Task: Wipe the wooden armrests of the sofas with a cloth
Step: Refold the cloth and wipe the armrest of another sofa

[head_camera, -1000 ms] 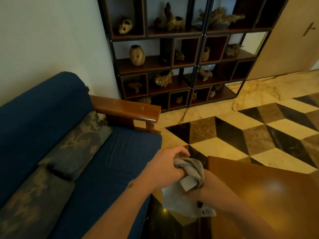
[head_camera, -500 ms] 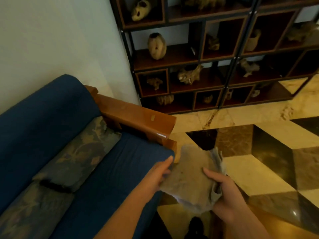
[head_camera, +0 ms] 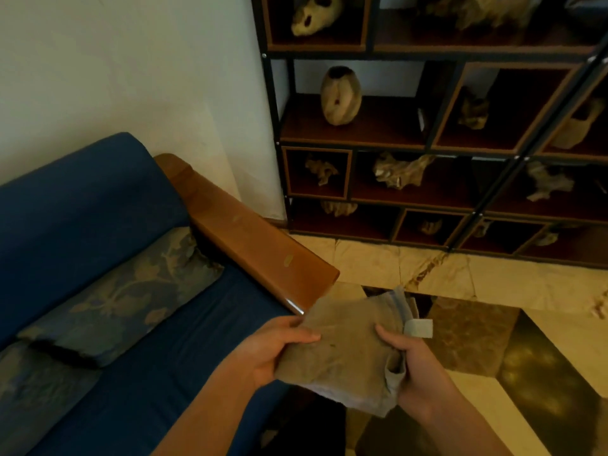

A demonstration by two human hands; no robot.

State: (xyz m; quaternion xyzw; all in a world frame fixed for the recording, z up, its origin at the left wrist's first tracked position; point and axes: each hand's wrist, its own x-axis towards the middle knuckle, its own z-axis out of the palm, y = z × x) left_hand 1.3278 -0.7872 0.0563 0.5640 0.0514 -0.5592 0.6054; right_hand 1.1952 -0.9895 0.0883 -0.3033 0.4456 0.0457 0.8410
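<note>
Cloth flatter now — between both hands

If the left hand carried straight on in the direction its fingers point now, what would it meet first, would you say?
The left hand points rightward across the folded cloth it already holds, so the first thing beyond the cloth would probably be the right hand holding the other edge. Depth is hard to judge from one view.

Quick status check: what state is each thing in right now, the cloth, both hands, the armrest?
cloth: folded flat, held in the air between both hands, off the armrest
left hand: grip shut on cloth's left edge
right hand: grip shut on cloth's right edge
wooden armrest: bare, small pale marks, untouched
</note>
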